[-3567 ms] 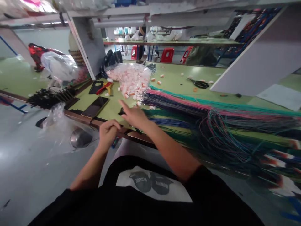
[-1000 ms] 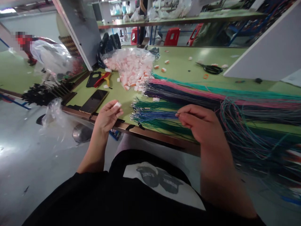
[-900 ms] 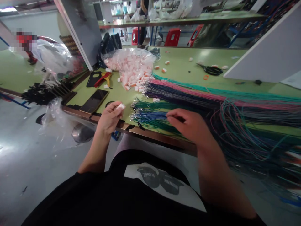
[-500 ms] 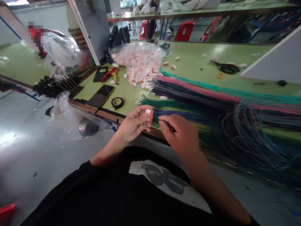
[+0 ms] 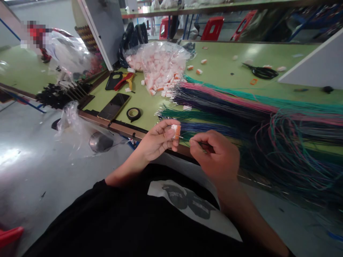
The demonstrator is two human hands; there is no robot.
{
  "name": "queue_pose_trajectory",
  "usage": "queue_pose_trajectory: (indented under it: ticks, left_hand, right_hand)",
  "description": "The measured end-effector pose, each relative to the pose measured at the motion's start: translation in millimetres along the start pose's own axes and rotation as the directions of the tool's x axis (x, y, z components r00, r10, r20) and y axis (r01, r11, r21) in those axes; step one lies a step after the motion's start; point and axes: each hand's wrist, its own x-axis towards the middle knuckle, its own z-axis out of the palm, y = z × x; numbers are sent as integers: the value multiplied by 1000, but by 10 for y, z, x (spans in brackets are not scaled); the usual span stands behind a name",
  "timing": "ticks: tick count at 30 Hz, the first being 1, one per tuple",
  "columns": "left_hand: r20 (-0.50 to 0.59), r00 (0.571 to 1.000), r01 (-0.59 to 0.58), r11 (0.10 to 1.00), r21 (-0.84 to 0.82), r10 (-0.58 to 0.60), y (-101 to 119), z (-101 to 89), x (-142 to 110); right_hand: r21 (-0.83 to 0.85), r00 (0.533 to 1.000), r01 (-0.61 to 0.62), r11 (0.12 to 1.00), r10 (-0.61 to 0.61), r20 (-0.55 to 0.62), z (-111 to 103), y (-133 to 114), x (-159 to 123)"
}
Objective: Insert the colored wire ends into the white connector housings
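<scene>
Between the thumb and fingers of my left hand (image 5: 160, 140) is a white and orange connector housing (image 5: 176, 131), its orange side facing right. My right hand (image 5: 215, 153) is pinched closed just to the right, on a thin green wire (image 5: 204, 151) that shows at the fingers. A short pale wire tip (image 5: 181, 137) points at the orange side; whether it enters the housing I cannot tell. Bundles of wires lie behind both hands: green (image 5: 184, 114), blue (image 5: 209, 127), pink (image 5: 230, 96) and dark ones, with metal terminals at their left ends.
A clear bag of connector housings (image 5: 163, 64) lies spilled on the green table (image 5: 219, 53). Black tape (image 5: 133, 114), a phone (image 5: 114, 107) and red-yellow pliers (image 5: 125, 81) are at left. Black scissors (image 5: 261, 71) lie at far right, near a white panel (image 5: 313, 67).
Both hands have shifted slightly right in view. The gap between my right fingertips and the housing is a little wider, and a pale wire tip now shows beside the orange side.
</scene>
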Motion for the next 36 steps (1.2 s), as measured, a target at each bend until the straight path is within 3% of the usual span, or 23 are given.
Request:
queue_pose_trajectory:
  ticks: [9, 20, 28, 36]
  left_hand:
    - [10, 1000, -25, 1000, -10, 25, 12, 29, -19]
    - [53, 991, -127, 987, 102, 122, -41, 8, -3]
    - [-2, 979, -198, 948, 250, 205, -71, 46, -12]
    - [-22, 981, -185, 958, 218, 194, -129, 77, -16]
  right_hand:
    - [-10, 1000, -28, 1000, 27, -13, -14, -10, -3]
    - [-26, 998, -58, 998, 57, -38, 6, -9, -29]
    - [-33, 996, -25, 999, 28, 80, 9, 33, -23]
    - [74, 996, -81, 994, 78, 39, 62, 17, -49]
